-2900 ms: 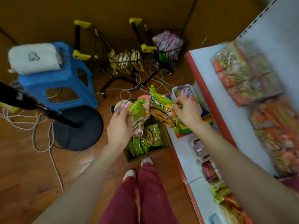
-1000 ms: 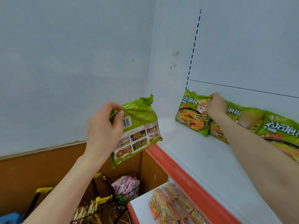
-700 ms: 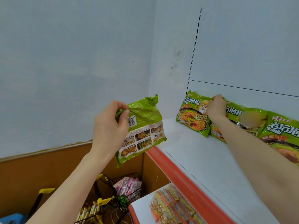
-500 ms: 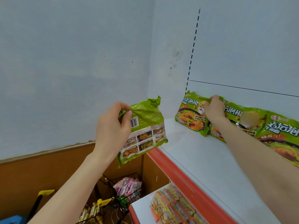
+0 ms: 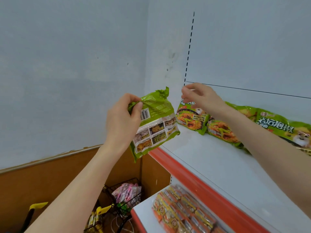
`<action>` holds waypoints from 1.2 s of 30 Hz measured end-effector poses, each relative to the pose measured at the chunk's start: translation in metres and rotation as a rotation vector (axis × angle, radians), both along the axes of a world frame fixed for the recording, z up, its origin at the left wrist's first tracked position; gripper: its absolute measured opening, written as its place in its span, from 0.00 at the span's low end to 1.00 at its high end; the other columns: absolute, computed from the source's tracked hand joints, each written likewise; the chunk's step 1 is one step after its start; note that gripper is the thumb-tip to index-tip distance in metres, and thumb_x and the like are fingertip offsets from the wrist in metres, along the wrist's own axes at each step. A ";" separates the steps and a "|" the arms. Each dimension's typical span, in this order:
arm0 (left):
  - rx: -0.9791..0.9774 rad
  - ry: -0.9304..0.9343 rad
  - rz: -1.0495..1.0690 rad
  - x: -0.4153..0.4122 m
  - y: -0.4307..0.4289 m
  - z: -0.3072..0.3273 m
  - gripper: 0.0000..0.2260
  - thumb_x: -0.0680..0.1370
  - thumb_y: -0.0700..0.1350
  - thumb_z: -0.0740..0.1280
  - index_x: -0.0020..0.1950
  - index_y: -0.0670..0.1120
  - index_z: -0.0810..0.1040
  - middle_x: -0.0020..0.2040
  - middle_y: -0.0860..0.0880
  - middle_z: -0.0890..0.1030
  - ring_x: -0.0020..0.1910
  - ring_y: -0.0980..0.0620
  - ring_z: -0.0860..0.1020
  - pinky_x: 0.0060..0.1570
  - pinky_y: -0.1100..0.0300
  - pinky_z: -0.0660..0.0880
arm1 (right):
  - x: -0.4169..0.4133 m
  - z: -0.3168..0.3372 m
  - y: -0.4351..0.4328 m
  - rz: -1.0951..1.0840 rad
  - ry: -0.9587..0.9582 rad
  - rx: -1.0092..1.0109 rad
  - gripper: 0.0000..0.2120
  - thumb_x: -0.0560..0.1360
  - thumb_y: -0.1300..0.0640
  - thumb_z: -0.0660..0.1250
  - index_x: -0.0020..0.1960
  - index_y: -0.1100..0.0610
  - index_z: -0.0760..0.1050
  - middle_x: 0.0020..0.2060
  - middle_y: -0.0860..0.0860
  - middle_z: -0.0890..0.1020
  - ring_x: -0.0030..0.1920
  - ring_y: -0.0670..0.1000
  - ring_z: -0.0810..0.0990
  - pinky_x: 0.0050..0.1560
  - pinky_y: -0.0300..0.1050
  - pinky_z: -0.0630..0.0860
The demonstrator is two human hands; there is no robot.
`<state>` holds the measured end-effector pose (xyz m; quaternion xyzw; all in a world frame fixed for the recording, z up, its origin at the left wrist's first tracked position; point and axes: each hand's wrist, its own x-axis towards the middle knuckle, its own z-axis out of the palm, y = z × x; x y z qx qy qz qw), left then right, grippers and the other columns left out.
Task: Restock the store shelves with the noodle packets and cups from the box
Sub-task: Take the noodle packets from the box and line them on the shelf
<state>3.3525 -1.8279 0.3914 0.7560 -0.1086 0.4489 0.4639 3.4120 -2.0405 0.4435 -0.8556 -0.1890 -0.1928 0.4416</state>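
My left hand (image 5: pixel 122 118) pinches the top corner of a green noodle packet (image 5: pixel 155 125), held in the air with its back side and barcode toward me, just left of the white shelf (image 5: pixel 218 165). A row of green noodle packets leans against the shelf's back wall; the leftmost packet (image 5: pixel 191 119) stands at the shelf's left end. My right hand (image 5: pixel 200 96) hovers just above that leftmost packet, fingers loosely curled, holding nothing. The box is out of view.
The shelf has a red front edge (image 5: pixel 193 180). A lower shelf holds orange noodle packets (image 5: pixel 183 211). Black wire baskets with pink packs (image 5: pixel 127 193) and yellow-handled frames stand on the floor at the lower left. A blue wall is behind.
My right hand has let go of the leftmost packet on the shelf and lifted off it toward the left. My left hand has brought its packet slightly closer to the shelf.
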 end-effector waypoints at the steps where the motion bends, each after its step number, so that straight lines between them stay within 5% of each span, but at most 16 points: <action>1: -0.010 -0.005 -0.019 -0.002 -0.003 0.001 0.03 0.77 0.41 0.65 0.49 0.45 0.77 0.39 0.54 0.76 0.41 0.54 0.75 0.40 0.62 0.71 | -0.010 0.001 0.009 0.075 0.051 -0.008 0.18 0.76 0.45 0.62 0.62 0.51 0.70 0.48 0.47 0.81 0.52 0.47 0.81 0.54 0.48 0.78; 7: -0.056 0.001 -0.135 -0.008 -0.012 0.004 0.02 0.76 0.42 0.67 0.46 0.49 0.77 0.38 0.59 0.77 0.39 0.61 0.76 0.41 0.70 0.71 | -0.033 -0.003 0.023 0.127 0.079 0.084 0.12 0.73 0.54 0.68 0.54 0.49 0.69 0.45 0.45 0.80 0.46 0.44 0.80 0.47 0.41 0.78; 12: -0.157 0.026 -0.250 -0.014 -0.014 -0.001 0.04 0.73 0.43 0.71 0.44 0.51 0.77 0.39 0.60 0.78 0.37 0.67 0.76 0.38 0.75 0.72 | -0.039 -0.007 0.026 0.071 0.043 0.201 0.07 0.73 0.61 0.68 0.47 0.53 0.72 0.40 0.48 0.77 0.38 0.45 0.77 0.29 0.33 0.76; 16: -0.266 0.077 -0.371 -0.026 -0.015 -0.010 0.17 0.72 0.45 0.72 0.57 0.52 0.71 0.48 0.59 0.76 0.47 0.64 0.77 0.44 0.74 0.75 | -0.040 -0.006 0.023 -0.008 0.050 0.325 0.07 0.73 0.62 0.68 0.43 0.51 0.72 0.39 0.48 0.77 0.38 0.50 0.78 0.36 0.46 0.78; 19: -0.301 0.206 -0.509 -0.034 -0.019 -0.022 0.26 0.71 0.45 0.73 0.65 0.54 0.64 0.51 0.60 0.76 0.50 0.62 0.78 0.49 0.63 0.78 | -0.044 -0.004 0.023 -0.005 0.049 0.458 0.08 0.74 0.63 0.67 0.43 0.52 0.71 0.39 0.50 0.77 0.39 0.48 0.78 0.32 0.43 0.81; 21: -0.225 0.196 -0.492 -0.034 -0.022 -0.028 0.23 0.73 0.43 0.71 0.61 0.56 0.65 0.49 0.59 0.78 0.48 0.59 0.80 0.48 0.57 0.80 | -0.047 -0.004 0.025 -0.007 0.062 0.506 0.07 0.74 0.63 0.67 0.43 0.54 0.70 0.40 0.51 0.78 0.39 0.48 0.78 0.29 0.39 0.80; 25: -0.223 0.084 -0.394 -0.030 -0.027 -0.030 0.17 0.75 0.40 0.68 0.58 0.55 0.69 0.43 0.61 0.78 0.44 0.58 0.80 0.42 0.62 0.80 | -0.053 -0.001 0.024 -0.211 0.053 0.287 0.11 0.74 0.54 0.67 0.54 0.57 0.72 0.47 0.54 0.79 0.45 0.52 0.80 0.43 0.47 0.80; 28: -0.152 0.018 -0.279 -0.025 -0.033 -0.027 0.18 0.74 0.41 0.68 0.62 0.51 0.72 0.44 0.62 0.78 0.43 0.59 0.79 0.45 0.56 0.78 | -0.069 0.011 0.029 -0.234 0.010 0.220 0.19 0.74 0.43 0.64 0.57 0.56 0.72 0.47 0.55 0.81 0.41 0.51 0.83 0.40 0.44 0.79; 30: -0.021 -0.013 -0.176 -0.020 -0.041 -0.027 0.20 0.75 0.41 0.67 0.66 0.49 0.70 0.53 0.54 0.80 0.51 0.51 0.78 0.48 0.53 0.76 | -0.081 0.018 0.037 -0.148 0.093 0.195 0.22 0.73 0.38 0.61 0.56 0.55 0.73 0.45 0.54 0.82 0.39 0.50 0.84 0.39 0.43 0.81; 32: 0.185 -0.058 -0.034 -0.013 -0.053 -0.029 0.22 0.74 0.39 0.66 0.68 0.47 0.69 0.59 0.47 0.79 0.51 0.43 0.79 0.40 0.53 0.74 | -0.085 0.019 0.043 -0.135 0.150 0.129 0.24 0.71 0.36 0.63 0.56 0.54 0.72 0.45 0.52 0.82 0.39 0.49 0.83 0.42 0.45 0.81; 34: 0.380 -0.112 0.003 -0.010 -0.063 -0.033 0.24 0.72 0.38 0.68 0.67 0.46 0.69 0.56 0.42 0.80 0.46 0.40 0.80 0.30 0.54 0.74 | -0.084 0.017 0.043 -0.187 0.150 0.142 0.26 0.69 0.39 0.68 0.58 0.55 0.70 0.44 0.52 0.80 0.40 0.49 0.81 0.41 0.43 0.80; 36: 0.451 -0.147 -0.028 -0.005 -0.071 -0.038 0.25 0.70 0.39 0.71 0.67 0.44 0.71 0.55 0.38 0.79 0.50 0.38 0.80 0.29 0.51 0.78 | -0.080 0.012 0.035 -0.219 0.114 0.211 0.23 0.68 0.48 0.73 0.58 0.56 0.70 0.44 0.52 0.79 0.39 0.48 0.80 0.32 0.37 0.78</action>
